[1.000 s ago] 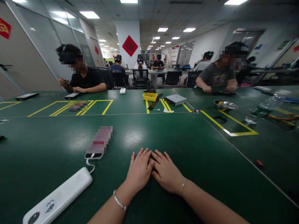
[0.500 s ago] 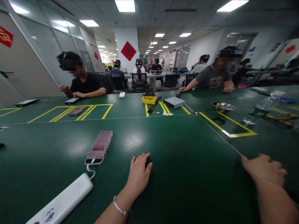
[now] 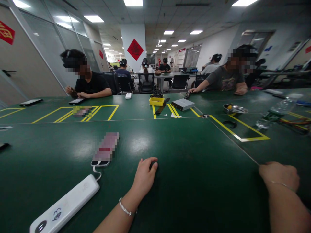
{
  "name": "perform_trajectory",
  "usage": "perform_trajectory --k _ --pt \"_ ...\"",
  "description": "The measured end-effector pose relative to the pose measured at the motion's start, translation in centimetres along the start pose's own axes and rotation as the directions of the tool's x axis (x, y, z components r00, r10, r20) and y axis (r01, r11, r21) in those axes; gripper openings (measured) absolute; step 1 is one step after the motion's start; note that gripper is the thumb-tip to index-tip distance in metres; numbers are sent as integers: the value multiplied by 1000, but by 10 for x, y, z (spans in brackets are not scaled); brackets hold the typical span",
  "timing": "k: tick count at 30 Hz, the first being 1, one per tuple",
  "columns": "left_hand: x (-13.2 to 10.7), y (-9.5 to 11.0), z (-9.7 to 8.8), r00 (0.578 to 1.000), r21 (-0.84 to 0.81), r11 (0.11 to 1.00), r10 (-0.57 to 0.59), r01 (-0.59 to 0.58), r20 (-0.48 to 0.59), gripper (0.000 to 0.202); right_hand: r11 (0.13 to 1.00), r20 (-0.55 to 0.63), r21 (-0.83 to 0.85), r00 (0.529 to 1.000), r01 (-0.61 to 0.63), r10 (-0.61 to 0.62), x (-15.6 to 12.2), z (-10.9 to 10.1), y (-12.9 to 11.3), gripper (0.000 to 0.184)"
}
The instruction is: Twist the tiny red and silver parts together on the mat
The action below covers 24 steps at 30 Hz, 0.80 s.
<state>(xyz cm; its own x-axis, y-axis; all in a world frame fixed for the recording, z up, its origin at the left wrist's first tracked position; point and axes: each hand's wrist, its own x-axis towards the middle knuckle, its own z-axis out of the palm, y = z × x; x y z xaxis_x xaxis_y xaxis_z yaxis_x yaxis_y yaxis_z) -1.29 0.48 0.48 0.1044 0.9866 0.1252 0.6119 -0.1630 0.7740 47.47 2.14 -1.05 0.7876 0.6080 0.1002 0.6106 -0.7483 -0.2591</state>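
Left grip (image 3: pixel 145 174), head view: half-wide, fingers loosely curled over glossy green bench (image 3: pixel 189 145). Right grip (image 3: pixel 280 176): fingers tucked under, cannot tell whether holding anything. Slim pink rectangular phone (image 3: pixel 107 146) lies left of left grip, thin white cable (image 3: pixel 100 175) to long white plastic power bank (image 3: pixel 69 202).

White pillar (image 3: pixel 133 31), black chairs (image 3: pixel 180 82), bright ceiling lights (image 3: pixel 94 18)

The right hand (image 3: pixel 279 177) has moved well apart from the left hand (image 3: pixel 145 175).

The left hand (image 3: pixel 144 176) rests near a phone (image 3: pixel 107 147) on the green table (image 3: pixel 199 191) — the right hand (image 3: pixel 280 176) well apart.
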Motion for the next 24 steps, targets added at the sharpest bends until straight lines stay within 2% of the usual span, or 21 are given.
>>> perform_trajectory --k 3,5,6,7,9,12,15,17,18,20,22,24 --pt "0 3 -2 999 -109 994 -30 28 -15 27 998 -20 -5 998 64 -64 -6 -6 -6 39" --pt "0 7 -2 999 -199 979 -50 49 -2 27 983 -80 10 980 182 -181 -21 -13 -24 39" --pt "0 9 -2 998 -250 966 -57 58 15 27 961 -112 23 955 277 -273 -33 -16 -38 38" --pt "-1 11 -2 997 -308 949 -61 70 37 27 923 -145 40 916 384 -375 -47 -19 -55 37" --pt "-1 15 0 992 -443 890 -71 108 100 28 798 -205 98 797 594 -568 -84 -23 -93 33" --pt "-3 16 6 974 -632 749 -75 196 214 30 562 -223 267 617 783 -755 -154 -21 -148 24" --pt "-5 15 11 951 -727 626 -85 284 298 33 277 -201 415 384 867 -901 -224 -15 -182 20" --pt "-5 16 12 945 -738 607 -67 294 321 34 127 -208 459 245 879 -947 -258 -11 -191 20" --pt "-5 16 11 946 -728 624 -54 283 321 36 76 -212 467 195 881 -958 -269 -9 -194 21" --pt "-4 18 9 951 -679 693 -30 242 309 40 18 -212 472 133 882 -968 -283 -7 -194 20" --pt "-3 19 7 954 -613 766 0 193 300 43 4 -201 479 114 878 -973 -286 -6 -192 18" --pt "-4 20 7 950 -553 822 53 133 306 41 17 -162 508 115 861 -980 -285 -7 -189 15"
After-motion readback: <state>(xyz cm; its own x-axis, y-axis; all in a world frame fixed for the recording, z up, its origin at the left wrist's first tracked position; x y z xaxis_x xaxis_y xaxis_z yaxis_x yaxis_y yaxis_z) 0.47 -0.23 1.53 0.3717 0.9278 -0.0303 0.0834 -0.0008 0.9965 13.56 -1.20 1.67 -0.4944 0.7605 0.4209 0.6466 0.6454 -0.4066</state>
